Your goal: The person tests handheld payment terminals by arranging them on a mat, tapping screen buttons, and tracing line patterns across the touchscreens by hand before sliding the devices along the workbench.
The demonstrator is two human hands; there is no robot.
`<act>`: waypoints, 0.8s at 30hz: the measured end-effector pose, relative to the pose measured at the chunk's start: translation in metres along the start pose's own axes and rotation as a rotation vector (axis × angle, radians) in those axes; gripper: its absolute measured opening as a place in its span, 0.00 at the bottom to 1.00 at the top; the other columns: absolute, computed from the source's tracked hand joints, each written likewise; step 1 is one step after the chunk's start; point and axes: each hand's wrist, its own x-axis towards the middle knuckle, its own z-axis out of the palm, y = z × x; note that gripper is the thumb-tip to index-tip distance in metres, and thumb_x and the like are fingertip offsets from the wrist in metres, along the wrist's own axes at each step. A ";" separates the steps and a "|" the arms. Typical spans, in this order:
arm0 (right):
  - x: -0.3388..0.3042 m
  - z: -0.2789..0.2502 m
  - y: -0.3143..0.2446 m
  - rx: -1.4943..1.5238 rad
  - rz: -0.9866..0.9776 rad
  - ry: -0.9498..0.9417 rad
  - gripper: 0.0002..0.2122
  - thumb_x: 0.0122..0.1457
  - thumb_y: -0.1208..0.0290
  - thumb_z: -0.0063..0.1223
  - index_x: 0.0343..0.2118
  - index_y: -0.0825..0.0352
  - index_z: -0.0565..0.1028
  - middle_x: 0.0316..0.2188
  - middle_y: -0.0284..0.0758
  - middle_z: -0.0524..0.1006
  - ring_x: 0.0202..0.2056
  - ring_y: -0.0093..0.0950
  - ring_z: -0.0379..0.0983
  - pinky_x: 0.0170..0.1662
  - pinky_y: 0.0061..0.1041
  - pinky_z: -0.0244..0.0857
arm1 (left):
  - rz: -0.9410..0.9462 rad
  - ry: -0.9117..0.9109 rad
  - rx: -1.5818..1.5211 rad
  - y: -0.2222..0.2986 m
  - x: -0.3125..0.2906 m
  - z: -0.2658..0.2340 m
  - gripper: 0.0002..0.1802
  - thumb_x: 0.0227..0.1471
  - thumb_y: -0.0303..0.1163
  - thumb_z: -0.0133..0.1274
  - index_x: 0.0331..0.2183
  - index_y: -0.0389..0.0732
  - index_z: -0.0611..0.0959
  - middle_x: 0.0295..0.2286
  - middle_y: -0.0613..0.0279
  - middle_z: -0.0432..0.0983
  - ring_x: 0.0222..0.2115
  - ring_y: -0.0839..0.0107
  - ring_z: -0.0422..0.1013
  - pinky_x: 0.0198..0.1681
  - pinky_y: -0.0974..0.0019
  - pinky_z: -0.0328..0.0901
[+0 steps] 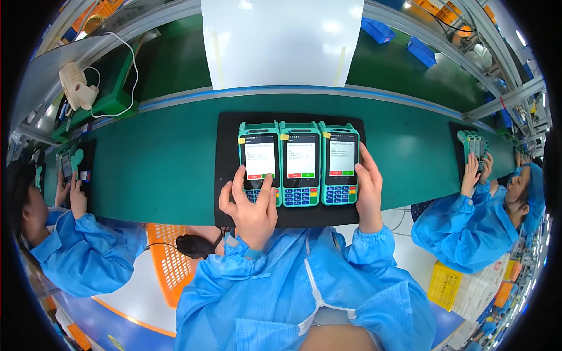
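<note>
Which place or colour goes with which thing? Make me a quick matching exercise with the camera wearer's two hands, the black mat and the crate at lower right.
Things
1. Left hand
2. Black mat
3. Right hand
4. Crate

Places or colours
A. Beside the right card terminal
B. Yellow
C. Over the left card terminal
D. Under the terminals

Pairs: 1-C, 2-D, 3-A, 4-B

Card terminals (301, 153), three; turquoise casings, each with a yellow sticker (284, 137) at the screen's upper left. Laid face up in a close row, keypads nearest the wearer, on a black mat (227, 140) on the green bench (158, 158). Screens lit, white panel over red and green buttons. Left unit (260, 153): keypad partly covered. Middle unit (301, 164): blue keypad fully visible. Right unit (341, 161): display greyer; keypad visible.
</note>
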 end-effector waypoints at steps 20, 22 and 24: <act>-0.018 -0.017 -0.010 -0.984 -0.647 -0.022 0.10 0.55 0.75 0.50 0.38 0.66 0.81 0.56 0.47 0.65 0.57 0.46 0.59 0.58 0.39 0.54 | 0.078 -0.046 -0.020 0.044 0.008 0.010 0.12 0.47 0.27 0.58 0.38 0.46 0.86 0.54 0.47 0.60 0.53 0.46 0.48 0.55 0.55 0.51; -0.018 -0.017 -0.008 -0.919 -0.651 -0.014 0.10 0.55 0.75 0.50 0.38 0.66 0.81 0.56 0.47 0.65 0.58 0.47 0.58 0.58 0.40 0.53 | 0.065 -0.036 -0.007 0.040 0.007 0.007 0.13 0.47 0.26 0.58 0.38 0.46 0.86 0.54 0.48 0.60 0.52 0.46 0.49 0.54 0.56 0.52; -0.021 -0.014 -0.011 -0.956 -0.666 -0.038 0.10 0.55 0.75 0.51 0.38 0.65 0.81 0.56 0.47 0.65 0.58 0.47 0.57 0.58 0.41 0.53 | 0.058 -0.037 -0.004 0.036 0.006 0.003 0.13 0.47 0.26 0.58 0.38 0.46 0.86 0.54 0.48 0.61 0.52 0.47 0.50 0.54 0.57 0.52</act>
